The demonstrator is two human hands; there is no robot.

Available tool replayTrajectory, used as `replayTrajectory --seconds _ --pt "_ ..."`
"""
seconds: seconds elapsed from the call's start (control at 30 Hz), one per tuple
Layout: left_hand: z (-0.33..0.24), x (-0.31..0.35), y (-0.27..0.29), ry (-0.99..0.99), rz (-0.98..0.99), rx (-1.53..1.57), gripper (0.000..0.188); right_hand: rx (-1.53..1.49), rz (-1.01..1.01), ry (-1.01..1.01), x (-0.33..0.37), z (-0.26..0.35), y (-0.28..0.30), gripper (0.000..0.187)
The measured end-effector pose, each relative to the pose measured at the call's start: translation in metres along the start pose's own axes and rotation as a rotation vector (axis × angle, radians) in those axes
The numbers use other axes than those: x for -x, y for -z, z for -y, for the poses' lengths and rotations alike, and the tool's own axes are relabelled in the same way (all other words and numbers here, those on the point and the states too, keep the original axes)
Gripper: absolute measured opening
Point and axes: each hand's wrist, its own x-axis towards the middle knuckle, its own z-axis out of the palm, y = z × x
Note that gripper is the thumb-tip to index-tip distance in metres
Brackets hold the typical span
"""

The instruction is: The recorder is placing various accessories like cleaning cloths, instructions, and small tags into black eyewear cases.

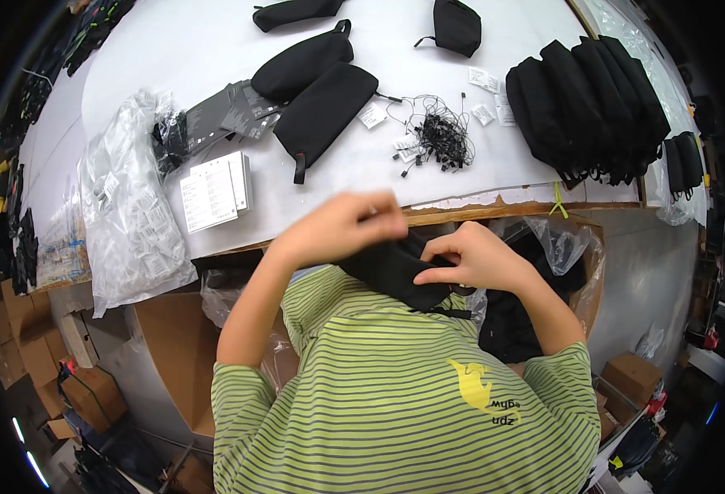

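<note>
A black fabric pouch [391,273] is held against my body, just off the table's front edge. My right hand [479,259] pinches its right end between thumb and fingers. Over the pouch's left end is my left hand [342,226], its fingers smeared by motion, so I cannot tell whether they grip it. Beyond my hands lies another black pouch [325,115], with a second black pouch [303,66] overlapping it. To the right of these sits a tangle of black tag strings [443,138], with small white labels [372,115] nearby.
A pile of black pouches [585,107] lies at the table's right. On the left are a stack of white printed cards [216,193], dark cards [214,115] and a clear plastic bag [132,206] of labels. Below the table edge stands an open cardboard box [177,346].
</note>
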Motion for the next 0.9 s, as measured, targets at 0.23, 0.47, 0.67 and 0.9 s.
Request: replayTrajectory --seconds 0.23,0.47,0.67,0.9 --pt "0.076 -0.105 0.042 -0.293 -0.810 -0.944 0.026 0.045 -0.260 0.083 0.010 -0.003 -0.008 0.029" --pt "0.003 -0.068 0.036 -0.410 -0.769 -0.070 0.012 0.251 -0.550 0.304 0.018 -0.008 0.012 0.016" --pt "-0.015 0.007 0.013 -0.493 -0.521 -0.713 0.016 0.424 -0.599 0.448 -0.007 0.010 0.023 0.014" --pt "0.038 0.034 -0.024 -0.503 -0.827 1.171 0.071 0.281 -0.875 0.571 -0.041 0.028 0.008 0.018"
